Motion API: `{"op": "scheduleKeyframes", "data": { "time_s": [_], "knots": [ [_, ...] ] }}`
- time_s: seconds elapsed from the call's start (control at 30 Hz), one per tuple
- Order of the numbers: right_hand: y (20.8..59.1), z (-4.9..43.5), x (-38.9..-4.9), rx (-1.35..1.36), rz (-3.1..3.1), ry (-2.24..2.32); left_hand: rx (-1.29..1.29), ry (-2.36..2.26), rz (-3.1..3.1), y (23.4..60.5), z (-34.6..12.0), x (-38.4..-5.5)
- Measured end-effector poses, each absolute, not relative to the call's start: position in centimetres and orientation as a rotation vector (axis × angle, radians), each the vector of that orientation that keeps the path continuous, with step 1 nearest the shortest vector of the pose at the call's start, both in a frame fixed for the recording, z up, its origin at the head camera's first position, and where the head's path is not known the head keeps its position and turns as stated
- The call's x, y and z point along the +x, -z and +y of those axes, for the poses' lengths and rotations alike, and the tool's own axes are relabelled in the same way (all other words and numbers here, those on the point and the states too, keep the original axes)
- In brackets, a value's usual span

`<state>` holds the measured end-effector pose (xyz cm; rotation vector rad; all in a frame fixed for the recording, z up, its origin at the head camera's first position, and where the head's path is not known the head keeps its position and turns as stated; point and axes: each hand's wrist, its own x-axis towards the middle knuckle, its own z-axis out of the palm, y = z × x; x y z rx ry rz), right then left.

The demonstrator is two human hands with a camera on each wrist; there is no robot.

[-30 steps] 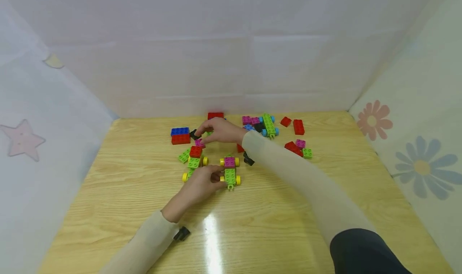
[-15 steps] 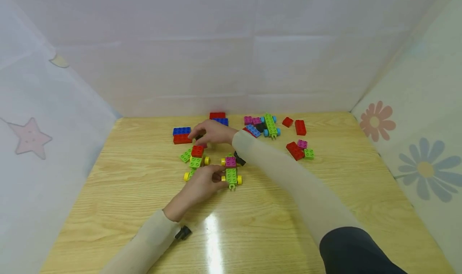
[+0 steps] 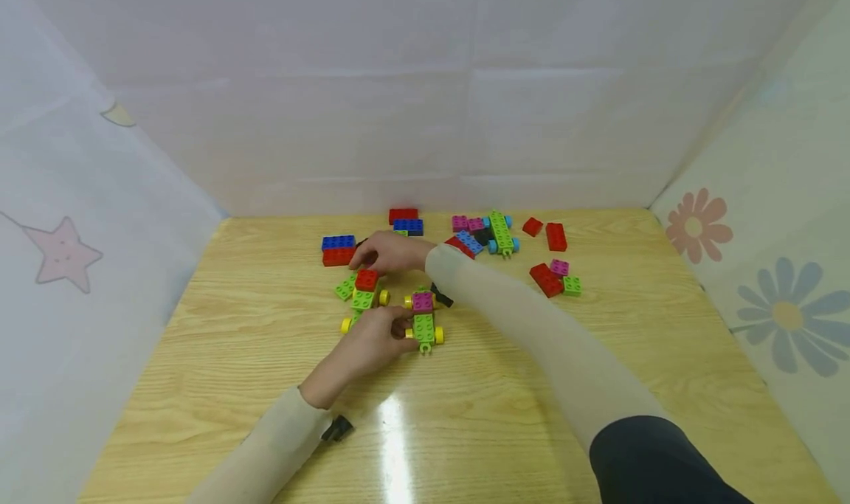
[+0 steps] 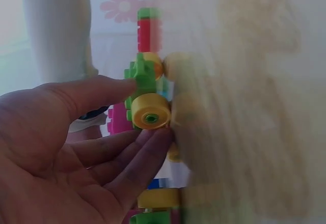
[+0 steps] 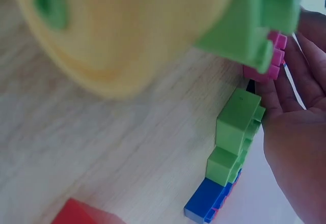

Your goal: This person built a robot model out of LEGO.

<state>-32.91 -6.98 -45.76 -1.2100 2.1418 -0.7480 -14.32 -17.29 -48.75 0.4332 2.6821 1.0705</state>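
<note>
My left hand pinches the side of a toy brick car, a lime-green base on yellow wheels with a pink brick on top. In the left wrist view, thumb and fingers hold the green base beside a yellow wheel. Further back, my right hand reaches down with bent fingers. Its fingers are at a small pink brick in the right wrist view; the thumb's contact is hidden. Left of the held car stands another yellow-wheeled car with a red brick on top.
Red and blue bricks lie at the left, more behind the right hand. A green car base with blue wheels stands at the back, near pink bricks. Loose red bricks and a green one lie right.
My right hand has lowered and closed in on the small pink brick, which it now covers in the head view. The left hand stays on the car.
</note>
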Motion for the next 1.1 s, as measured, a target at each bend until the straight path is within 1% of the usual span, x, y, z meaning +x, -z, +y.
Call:
{"op": "scheduleKeyframes", "data": {
  "time_s": [0.17, 0.3, 0.43, 0.6, 0.67, 0.77, 0.83, 0.9, 1.1],
  "knots": [
    [46.0, -7.3, -32.8, -1.234, 2.164, 0.718, 0.350, -1.045, 2.620, 48.9, -17.9, -14.7],
    [45.9, -7.4, -32.7, -1.226, 2.171, 0.703, 0.343, -1.025, 2.616, 50.7, -18.6, -15.4],
    [45.9, -7.5, -32.6, -1.228, 2.182, 0.687, 0.323, -1.025, 2.633, 51.5, -18.7, -15.6],
    [45.8, -7.6, -32.3, -1.238, 2.207, 0.648, 0.338, -1.017, 2.640, 51.4, -18.8, -15.4],
    [45.8, -7.5, -32.2, -1.237, 2.212, 0.636, 0.398, -0.984, 2.663, 50.0, -18.5, -14.7],
    [45.8, -7.5, -32.0, -1.239, 2.216, 0.627, 0.420, -0.980, 2.661, 49.8, -18.6, -14.6],
    [45.8, -7.5, -32.0, -1.251, 2.223, 0.614, 0.416, -0.979, 2.665, 49.9, -18.6, -14.7],
    [45.8, -7.5, -32.0, -1.262, 2.231, 0.601, 0.363, -1.006, 2.646, 51.3, -18.8, -15.5],
    [46.0, -7.3, -32.3, -1.273, 2.264, 0.578, 0.374, -0.999, 2.656, 51.4, -18.8, -15.5]
  ]
}}
